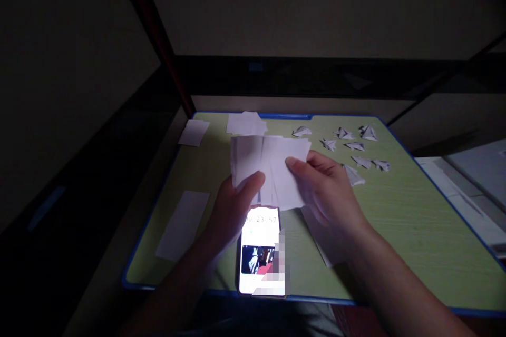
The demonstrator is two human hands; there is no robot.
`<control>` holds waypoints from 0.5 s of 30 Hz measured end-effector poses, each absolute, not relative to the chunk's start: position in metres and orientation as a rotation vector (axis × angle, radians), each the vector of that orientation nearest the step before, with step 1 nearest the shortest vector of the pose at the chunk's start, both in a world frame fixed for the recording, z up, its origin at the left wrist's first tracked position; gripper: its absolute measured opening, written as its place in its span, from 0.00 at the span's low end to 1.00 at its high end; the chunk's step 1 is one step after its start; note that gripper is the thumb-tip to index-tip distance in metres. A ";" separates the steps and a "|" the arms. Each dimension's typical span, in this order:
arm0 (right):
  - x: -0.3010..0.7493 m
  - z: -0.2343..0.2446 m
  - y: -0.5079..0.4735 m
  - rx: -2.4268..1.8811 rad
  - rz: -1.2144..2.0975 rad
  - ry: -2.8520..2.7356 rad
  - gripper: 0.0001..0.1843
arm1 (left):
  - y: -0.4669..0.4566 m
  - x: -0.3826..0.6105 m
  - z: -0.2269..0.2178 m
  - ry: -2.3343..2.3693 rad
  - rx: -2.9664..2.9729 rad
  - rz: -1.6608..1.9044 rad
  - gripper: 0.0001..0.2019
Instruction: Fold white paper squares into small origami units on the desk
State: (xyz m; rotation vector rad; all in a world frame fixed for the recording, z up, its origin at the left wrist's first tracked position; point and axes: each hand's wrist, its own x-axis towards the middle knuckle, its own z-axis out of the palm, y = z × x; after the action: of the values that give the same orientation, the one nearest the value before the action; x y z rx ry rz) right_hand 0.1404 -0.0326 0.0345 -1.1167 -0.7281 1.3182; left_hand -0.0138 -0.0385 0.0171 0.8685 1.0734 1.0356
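Several white paper sheets (272, 152) are held up in a loose, fanned bundle above the middle of the table. My left hand (233, 205) grips the bundle's left part, thumb lying on the front. On the right part, my right hand (332, 184) pinches the sheets with its thumb on top and fingers behind, mostly hidden. Below the bundle a lit phone (259, 231) lies on the table, showing a timer. Beneath my right hand lies another white paper sheet (326, 242), partly covered. A long white paper strip (184, 226) rests left of my left hand.
The green table (411, 231) has a blue rim. At the back left lie a stack of paper (245, 124) and a smaller sheet (193, 132). Several folded paper pieces (343, 133) are scattered at the back right. Pale flat items (474, 184) lie beyond the right edge. Walls stand behind and left.
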 end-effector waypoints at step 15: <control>0.185 0.018 -0.004 -1.144 0.962 -0.770 0.06 | 0.014 -0.016 0.012 0.901 0.794 1.085 0.26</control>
State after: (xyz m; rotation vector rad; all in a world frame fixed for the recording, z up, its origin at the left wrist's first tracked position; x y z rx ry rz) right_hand 0.1854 -0.0043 0.0179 -1.1435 -0.7702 0.9624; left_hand -0.0162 0.0143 0.0120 0.7939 0.9009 1.0848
